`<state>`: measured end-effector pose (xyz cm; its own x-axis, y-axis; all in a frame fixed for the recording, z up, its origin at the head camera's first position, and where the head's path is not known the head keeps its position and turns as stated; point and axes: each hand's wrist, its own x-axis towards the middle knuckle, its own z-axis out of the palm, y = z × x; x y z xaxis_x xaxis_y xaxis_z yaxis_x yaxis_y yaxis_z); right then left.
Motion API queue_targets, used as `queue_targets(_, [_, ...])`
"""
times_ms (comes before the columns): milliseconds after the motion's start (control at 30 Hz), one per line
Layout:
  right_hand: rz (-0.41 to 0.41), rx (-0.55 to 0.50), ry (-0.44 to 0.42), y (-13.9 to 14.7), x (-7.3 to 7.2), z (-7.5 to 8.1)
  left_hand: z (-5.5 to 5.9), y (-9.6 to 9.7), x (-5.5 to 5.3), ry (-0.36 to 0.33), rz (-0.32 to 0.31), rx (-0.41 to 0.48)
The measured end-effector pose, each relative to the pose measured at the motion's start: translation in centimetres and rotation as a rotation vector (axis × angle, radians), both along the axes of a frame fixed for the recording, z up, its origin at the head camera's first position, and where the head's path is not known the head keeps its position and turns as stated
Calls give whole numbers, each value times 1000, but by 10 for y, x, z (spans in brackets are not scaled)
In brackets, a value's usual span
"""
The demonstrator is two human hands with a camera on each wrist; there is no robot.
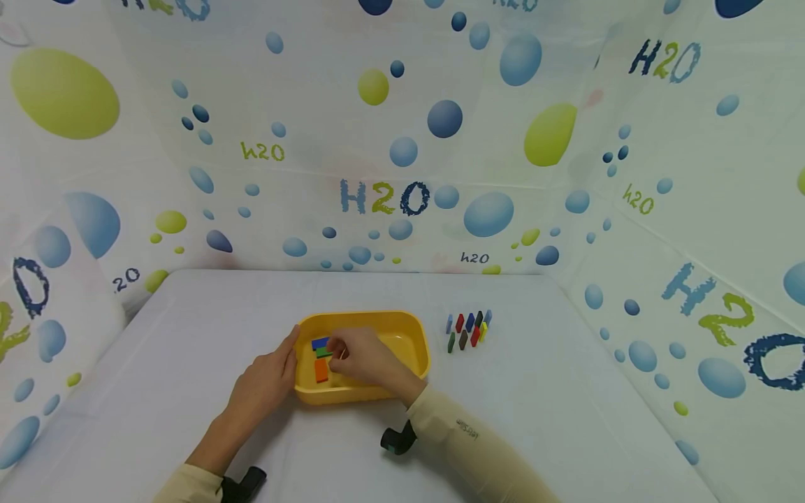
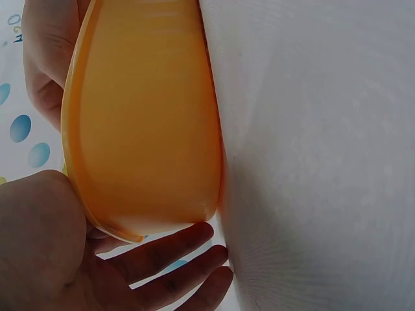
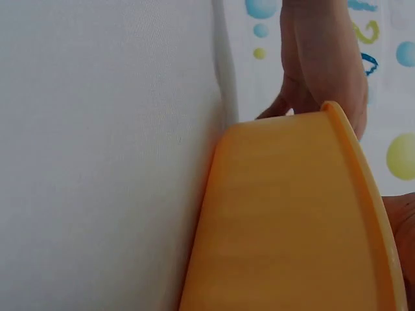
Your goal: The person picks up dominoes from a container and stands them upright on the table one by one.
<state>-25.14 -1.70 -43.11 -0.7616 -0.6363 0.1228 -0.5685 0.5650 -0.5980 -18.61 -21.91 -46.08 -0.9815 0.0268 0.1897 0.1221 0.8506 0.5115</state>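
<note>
A yellow plastic tray (image 1: 361,397) rests on the white table. My left hand (image 1: 267,377) is against its left end; in the left wrist view, the fingers (image 2: 165,256) of that hand stretch along the outer wall, close below the rim. My right hand (image 1: 361,356) reaches over the near rim into the tray, its fingers bent down beside the small tiles. Those are a blue tile (image 1: 319,343), a green tile (image 1: 323,352) and an orange tile (image 1: 321,370), at the tray's left end. I cannot tell whether the right fingertips hold a tile.
To the right of the tray, several small coloured tiles (image 1: 469,322) stand on edge in two rows on the table (image 1: 534,419). Black camera mounts sit at both wrists, one (image 1: 398,439) below the right cuff. A bubble-printed sheet (image 1: 402,151) hangs around the table.
</note>
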Motion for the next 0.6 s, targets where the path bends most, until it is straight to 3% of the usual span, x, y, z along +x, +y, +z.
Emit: queue_targets(600, [-125, 233, -75, -30, 0, -8, 3, -1, 0, 5, -12, -2])
